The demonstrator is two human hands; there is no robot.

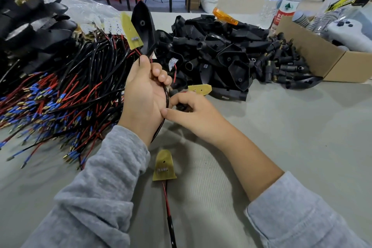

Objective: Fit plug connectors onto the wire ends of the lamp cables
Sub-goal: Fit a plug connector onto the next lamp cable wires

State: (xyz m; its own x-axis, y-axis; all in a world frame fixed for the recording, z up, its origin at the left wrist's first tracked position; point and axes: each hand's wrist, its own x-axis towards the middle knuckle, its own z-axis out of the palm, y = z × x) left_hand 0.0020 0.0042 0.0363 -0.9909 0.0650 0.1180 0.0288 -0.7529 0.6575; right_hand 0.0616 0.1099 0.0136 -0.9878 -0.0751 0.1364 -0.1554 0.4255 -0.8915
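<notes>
Head view: my left hand (144,94) grips the limp lamp cable (166,96) above the tabletop (281,137); my right hand (187,110) pinches its wire end. I'd hold close behind the tip.

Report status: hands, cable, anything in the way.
Left hand grips lamp cable, black housing and yellow board raised. Right hand pinches something dark at the cable. Nothing blocking.
</notes>
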